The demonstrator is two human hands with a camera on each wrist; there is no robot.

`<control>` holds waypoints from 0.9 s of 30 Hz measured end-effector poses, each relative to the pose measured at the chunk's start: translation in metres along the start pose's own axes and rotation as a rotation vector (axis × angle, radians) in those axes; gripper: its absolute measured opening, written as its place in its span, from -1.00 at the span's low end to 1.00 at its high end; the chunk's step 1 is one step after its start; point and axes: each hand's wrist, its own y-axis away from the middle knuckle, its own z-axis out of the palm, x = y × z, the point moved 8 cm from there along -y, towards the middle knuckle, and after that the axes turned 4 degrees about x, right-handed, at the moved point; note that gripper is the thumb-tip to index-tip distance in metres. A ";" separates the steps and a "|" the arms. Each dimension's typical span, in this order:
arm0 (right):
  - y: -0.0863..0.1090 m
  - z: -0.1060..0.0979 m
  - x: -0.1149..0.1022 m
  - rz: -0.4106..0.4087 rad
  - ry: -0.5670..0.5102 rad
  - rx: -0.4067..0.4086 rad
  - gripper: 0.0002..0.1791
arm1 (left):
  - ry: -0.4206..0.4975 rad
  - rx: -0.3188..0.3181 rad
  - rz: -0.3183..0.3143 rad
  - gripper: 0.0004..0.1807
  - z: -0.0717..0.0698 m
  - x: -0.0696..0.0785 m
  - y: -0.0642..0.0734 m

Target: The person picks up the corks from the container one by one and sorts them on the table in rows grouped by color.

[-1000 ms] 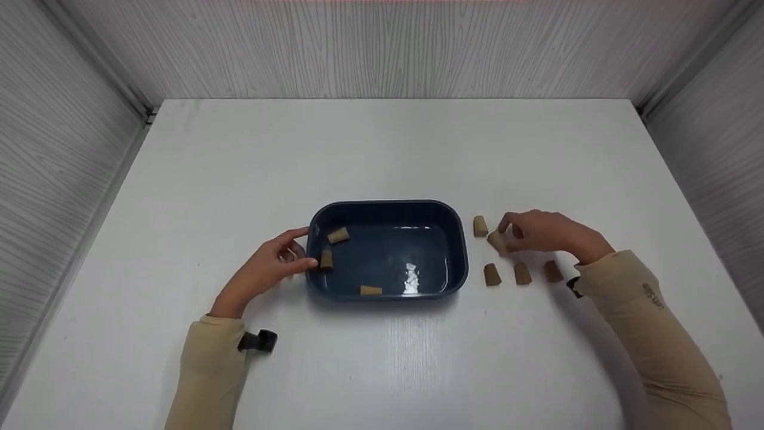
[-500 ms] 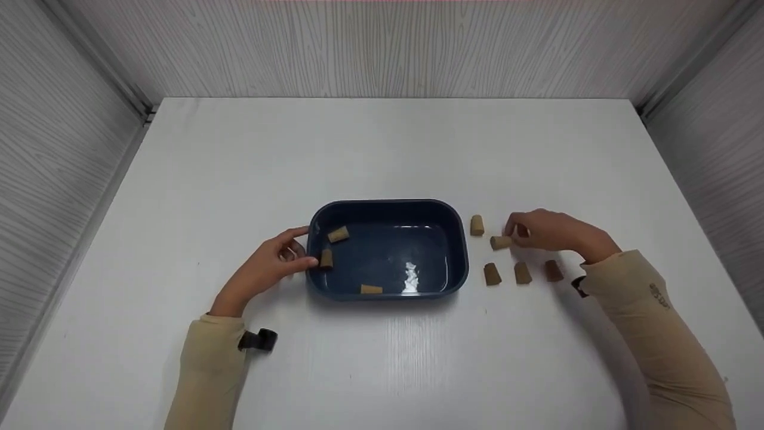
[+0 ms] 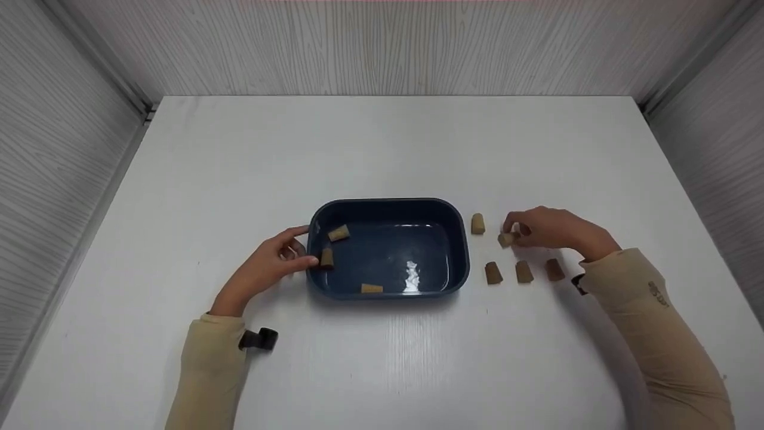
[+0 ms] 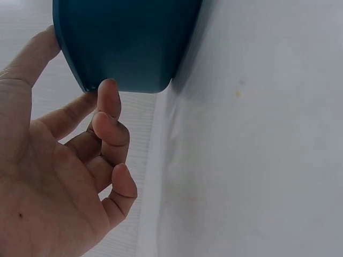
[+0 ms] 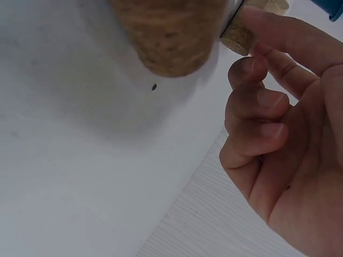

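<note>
A dark blue rectangular tub (image 3: 388,296) sits mid-table with several cork stoppers inside, one a brown cork stopper (image 3: 326,258) near its left wall. My left hand (image 3: 271,263) holds the tub's left rim, the thumb lapping over the edge. In the left wrist view, the other fingers (image 4: 115,134) curl loosely by the tub's outer wall (image 4: 123,48). Right of the tub, my right hand (image 3: 549,228) pinches a light cork stopper (image 3: 507,239) between thumb and forefinger, low over the table. The right wrist view shows this cork (image 5: 238,37) at the fingertips, partly hidden.
Another light cork stopper (image 3: 477,224) stands between the tub and my right hand. Below lie a row of darker corks: one at left (image 3: 493,273), a middle one (image 3: 524,272) and one near the wrist (image 3: 555,270). Wood-grain panels (image 3: 382,48) enclose the white table (image 3: 382,149).
My right hand has shifted slightly right and away, moving the pinched cork rightward and turning it on its side. The cork beside the tub has shifted slightly. My left hand stays in place.
</note>
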 end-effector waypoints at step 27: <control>0.002 -0.005 0.006 0.102 0.080 0.065 -0.47 | 0.014 -0.006 -0.002 -0.22 -0.001 -0.001 0.000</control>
